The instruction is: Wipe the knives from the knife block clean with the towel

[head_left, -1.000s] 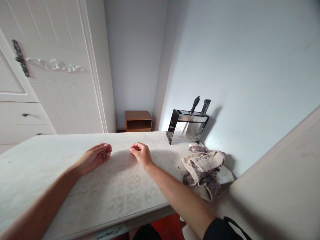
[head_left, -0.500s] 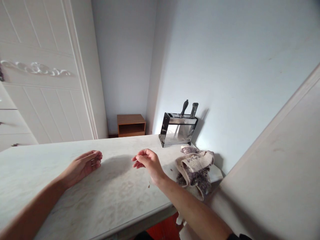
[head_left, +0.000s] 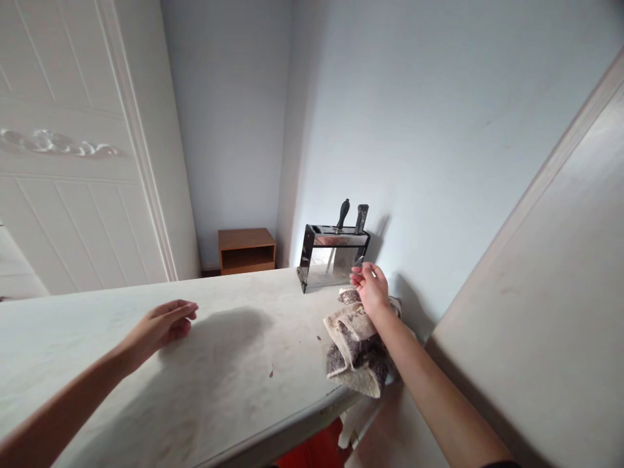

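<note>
Towel (head_left: 358, 325) lies crumpled below the bent fingers of your right hand (head_left: 372, 289); whether they pinch anything, I cannot tell; the knife rack (head_left: 340, 241) stands beyond them, and your left hand (head_left: 166, 323) has its fingers loosely curled

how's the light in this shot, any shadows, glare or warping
Head view: soft shadows lie on the table by the left hand and on the wall beside the knife rack; head view: a bright patch, possibly glare, shows at the rack's front; head view: the white cabinet's edges lean, likely wide-angle distortion.
</note>
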{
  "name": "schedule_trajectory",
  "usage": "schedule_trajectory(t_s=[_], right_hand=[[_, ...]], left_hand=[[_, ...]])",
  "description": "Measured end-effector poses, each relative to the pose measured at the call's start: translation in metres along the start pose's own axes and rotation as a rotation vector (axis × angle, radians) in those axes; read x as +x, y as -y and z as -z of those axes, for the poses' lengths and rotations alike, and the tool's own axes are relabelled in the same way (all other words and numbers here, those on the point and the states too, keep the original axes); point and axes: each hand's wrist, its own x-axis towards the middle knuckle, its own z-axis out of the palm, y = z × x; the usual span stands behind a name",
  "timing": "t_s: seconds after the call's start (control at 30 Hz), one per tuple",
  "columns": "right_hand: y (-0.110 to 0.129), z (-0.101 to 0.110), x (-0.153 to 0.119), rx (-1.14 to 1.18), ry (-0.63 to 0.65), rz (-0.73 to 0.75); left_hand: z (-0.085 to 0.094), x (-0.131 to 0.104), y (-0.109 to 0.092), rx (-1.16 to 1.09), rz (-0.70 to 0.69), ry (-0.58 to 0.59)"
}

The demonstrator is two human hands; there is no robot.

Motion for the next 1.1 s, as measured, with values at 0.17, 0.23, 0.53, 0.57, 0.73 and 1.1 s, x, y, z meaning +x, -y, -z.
schedule_trajectory(t_s=[0.17, 0.23, 0.53, 0.57, 0.73, 1.1], right_hand=[[-0.032, 0.031, 0.047, -0.093, -0.192, 0.073], [-0.042, 0.039, 0.058, -0.127, -0.229, 0.08], [-0.062, 0.045, 0.074, -0.293, -0.202, 0.082], [-0.064, 0.046, 0.075, -0.316, -0.211, 0.087], [-0.069, 0.047, 0.08, -0.47, -0.213, 0.16], [-0.068, 0.042, 0.069, -0.621, 0.122, 0.239]], left_hand=[[-0.063, 0.007, -0.006, 0.253, -0.095, 0.025], [-0.094, 0.015, -0.005, 0.284, -0.158, 0.071], [-0.212, 0.068, 0.012, 0.37, -0.34, 0.152], [-0.221, 0.074, 0.014, 0.368, -0.364, 0.151], [-0.25, 0.101, 0.021, 0.34, -0.417, 0.219], [-0.26, 0.125, 0.022, 0.216, -0.414, 0.301]])
